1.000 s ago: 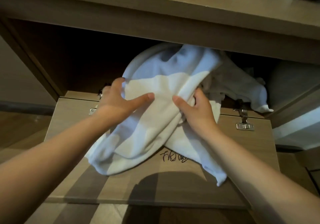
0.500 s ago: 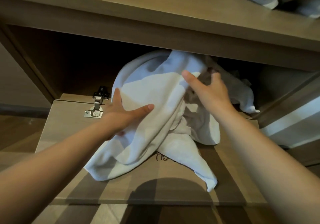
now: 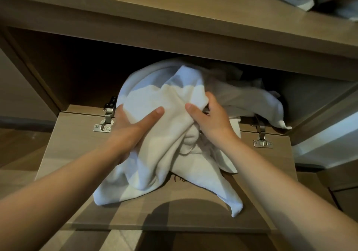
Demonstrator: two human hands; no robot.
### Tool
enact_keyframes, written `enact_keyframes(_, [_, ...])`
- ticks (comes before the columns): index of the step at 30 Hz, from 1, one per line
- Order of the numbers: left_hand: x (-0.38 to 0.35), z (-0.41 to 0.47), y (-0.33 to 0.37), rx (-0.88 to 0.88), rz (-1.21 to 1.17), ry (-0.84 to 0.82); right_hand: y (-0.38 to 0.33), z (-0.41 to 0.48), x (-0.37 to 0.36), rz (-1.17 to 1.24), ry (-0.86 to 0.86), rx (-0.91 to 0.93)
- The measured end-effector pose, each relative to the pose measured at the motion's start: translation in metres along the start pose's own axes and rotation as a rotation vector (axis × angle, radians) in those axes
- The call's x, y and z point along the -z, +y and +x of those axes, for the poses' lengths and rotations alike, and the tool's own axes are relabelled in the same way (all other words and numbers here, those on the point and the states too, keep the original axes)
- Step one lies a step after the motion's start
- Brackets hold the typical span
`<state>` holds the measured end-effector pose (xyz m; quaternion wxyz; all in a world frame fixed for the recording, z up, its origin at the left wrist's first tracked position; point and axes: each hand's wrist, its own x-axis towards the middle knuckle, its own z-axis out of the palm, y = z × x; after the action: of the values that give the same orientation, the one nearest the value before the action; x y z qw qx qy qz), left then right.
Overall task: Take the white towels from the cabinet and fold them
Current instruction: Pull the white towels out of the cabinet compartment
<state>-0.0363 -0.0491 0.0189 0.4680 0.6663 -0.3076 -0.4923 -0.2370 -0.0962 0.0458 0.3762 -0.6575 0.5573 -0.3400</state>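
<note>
White towels [image 3: 155, 126] spill in a bunched heap from the open cabinet [image 3: 174, 28] onto its lowered door [image 3: 77, 144]. Your left grip [image 3: 131, 126] clasps the heap's left side, thumb laid across the front. Your right grip [image 3: 211, 121] pinches a fold at its upper right. Holding both sides likely lets you draw the bundle out whole. A further towel [image 3: 251, 99] lies inside, just behind your right grip.
</note>
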Motion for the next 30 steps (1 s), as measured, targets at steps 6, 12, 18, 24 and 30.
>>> enact_keyframes(6, [0.007,0.003,-0.006,-0.017,-0.039,0.044,-0.004,-0.021,0.002,0.016,-0.079,0.01])
enact_keyframes(12, [0.004,0.003,-0.009,-0.042,0.018,0.065,-0.016,-0.011,0.036,-0.323,0.104,-0.009])
enact_keyframes(18, [0.004,0.003,-0.014,-0.075,0.025,0.087,-0.026,0.029,0.037,-0.422,-0.072,-0.003])
enact_keyframes(24, [0.01,0.0,-0.017,-0.114,0.064,0.076,-0.02,0.048,0.027,-0.493,-0.236,-0.12])
enact_keyframes(30, [0.016,-0.007,-0.016,-0.104,0.025,-0.015,-0.009,0.052,0.021,-0.504,-0.226,-0.198])
